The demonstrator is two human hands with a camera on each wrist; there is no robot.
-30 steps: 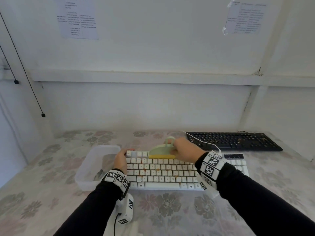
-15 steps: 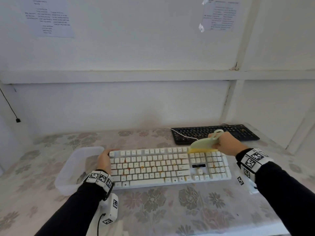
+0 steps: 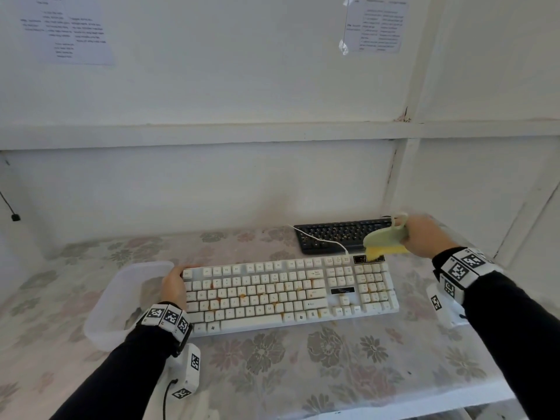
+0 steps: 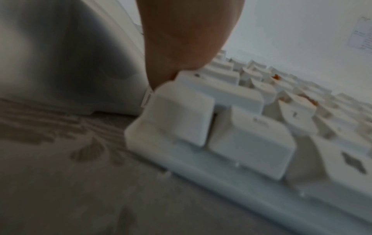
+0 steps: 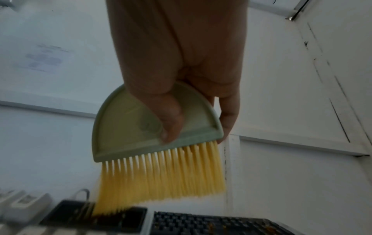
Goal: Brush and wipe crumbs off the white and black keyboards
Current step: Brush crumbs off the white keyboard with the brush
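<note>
— Where's my brush (image 3: 382,241)?
— My right hand (image 3: 424,234) grips it, bristles over the white keyboard's (image 3: 291,294) far right corner; black keyboard (image 3: 336,234) just behind.
— Left hand (image 3: 173,287)?
— Fingers curled, holding its left end.

A floral tablecloth (image 3: 272,359) covers the table. Lower left sits a translucent plastic container (image 3: 121,298). Two printed sheets are taped to the white wall, upper left (image 3: 65,30) and upper right (image 3: 378,27). A black cable (image 3: 9,207) hangs at far left.
</note>
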